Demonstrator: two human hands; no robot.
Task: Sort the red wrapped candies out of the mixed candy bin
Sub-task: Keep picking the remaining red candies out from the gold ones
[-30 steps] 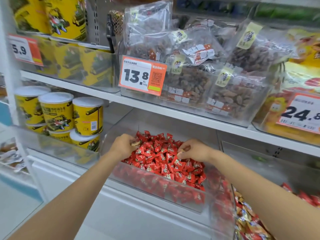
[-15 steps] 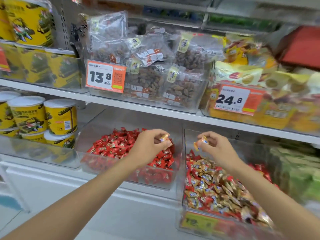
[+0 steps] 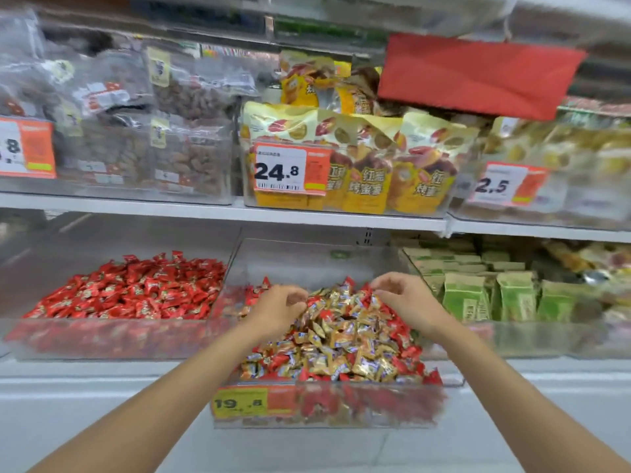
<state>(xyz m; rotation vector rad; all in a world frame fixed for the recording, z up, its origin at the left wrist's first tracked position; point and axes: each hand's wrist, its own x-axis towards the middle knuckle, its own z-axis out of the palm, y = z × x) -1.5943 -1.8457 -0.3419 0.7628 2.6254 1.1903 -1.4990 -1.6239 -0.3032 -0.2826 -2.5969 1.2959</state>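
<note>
A clear mixed candy bin (image 3: pixel 355 409) in the middle of the lower shelf holds gold wrapped candies (image 3: pixel 341 339) with red wrapped candies (image 3: pixel 404 353) scattered among them, mostly along the right and front. Left of it, a second clear bin (image 3: pixel 112 339) holds a pile of only red candies (image 3: pixel 136 288). Both my hands hover over the back of the mixed pile. My left hand (image 3: pixel 276 308) has its fingers curled toward the thumb, and motion blur hides whether it holds anything. My right hand (image 3: pixel 406 298) hangs with loosely curled fingers and no candy visible in it.
Green snack packets (image 3: pixel 512 295) fill the bin to the right. The shelf above (image 3: pixel 239 213) carries bagged nuts (image 3: pixel 177 141), yellow snack bags (image 3: pixel 375 158) and price tags reading 24.8 (image 3: pixel 290 169) and 2.5 (image 3: pixel 502 184). A 19.8 tag (image 3: pixel 242 402) is on the mixed bin's front.
My view and both hands swung right from the red bin to the mixed bin. The gold candies pinched in each hand half a second ago are no longer visible.
</note>
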